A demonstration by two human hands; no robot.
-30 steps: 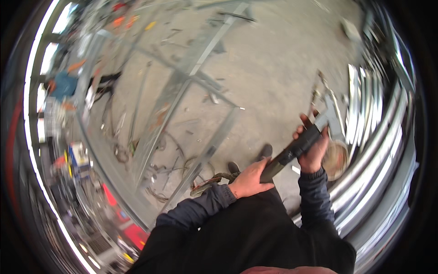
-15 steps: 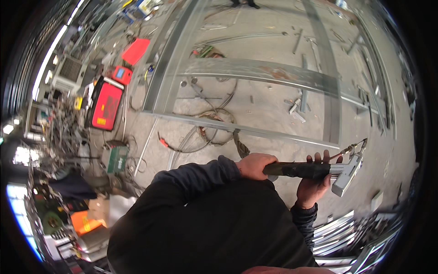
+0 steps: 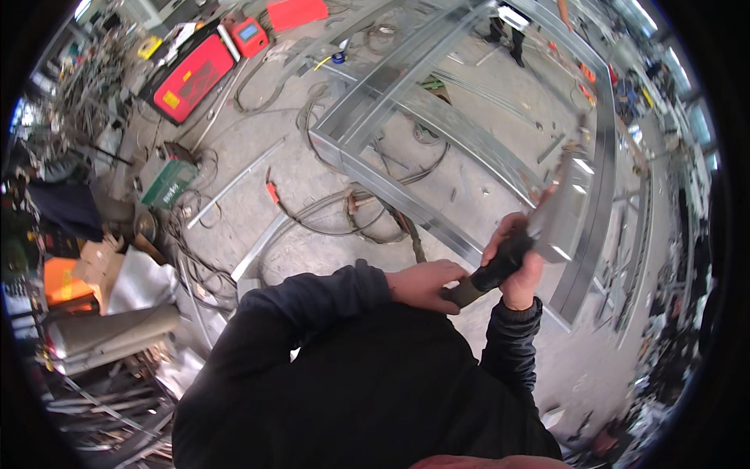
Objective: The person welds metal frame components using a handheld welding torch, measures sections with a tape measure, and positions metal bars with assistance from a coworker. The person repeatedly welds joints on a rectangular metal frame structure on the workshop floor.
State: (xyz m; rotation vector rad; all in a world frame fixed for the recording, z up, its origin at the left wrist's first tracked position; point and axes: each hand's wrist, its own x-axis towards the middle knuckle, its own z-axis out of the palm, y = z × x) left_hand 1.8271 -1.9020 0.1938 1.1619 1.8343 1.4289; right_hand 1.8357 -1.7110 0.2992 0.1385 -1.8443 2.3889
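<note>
A handheld welding gun (image 3: 566, 207) with a silver boxy head and a dark handle is held slantwise in front of my torso. Its head, blurred by motion, points up and to the right; the nozzle end is hard to make out. My right hand (image 3: 519, 281) wraps round the black handle just behind the head. Lower down, my left hand (image 3: 422, 286) closes on the gun's rear end, where a dark sleeved cable leads off. Beyond both hands lies a large galvanised steel frame (image 3: 414, 199) of rectangular tubes, partly covered by the gun.
Coiled cables (image 3: 367, 223) and a red-ended lead (image 3: 272, 193) lie on the floor. To the left stand a red machine (image 3: 195, 82), a green box (image 3: 168, 178) and cardboard (image 3: 98, 270). Another person's legs (image 3: 508, 37) show beyond the frame. Metal lengths (image 3: 625, 258) lie at right.
The view has turned, shifting the frame. The gun's head has swung upward from pointing right. My right hand's fingers, spread under the handle before, now wrap it; my left hand keeps its hold.
</note>
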